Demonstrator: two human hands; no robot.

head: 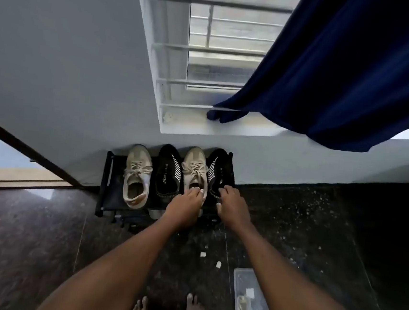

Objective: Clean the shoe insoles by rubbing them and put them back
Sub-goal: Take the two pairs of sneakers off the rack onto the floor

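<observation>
your left hand [185, 203] reaches into the right beige shoe [195, 166], grip unclear; right hand [231, 205] curls over the rightmost black shoe [218, 167]. no insole seems out yet.

Two beige laced sneakers [137, 176] and two black white-striped shoes [169, 174] stand upright, alternating side by side.

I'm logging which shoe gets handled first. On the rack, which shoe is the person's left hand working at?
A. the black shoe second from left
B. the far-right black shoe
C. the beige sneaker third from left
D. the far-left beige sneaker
C: the left hand has its fingers curled into the opening of the beige sneaker third from the left, while the right hand is on the far-right black shoe.
</observation>
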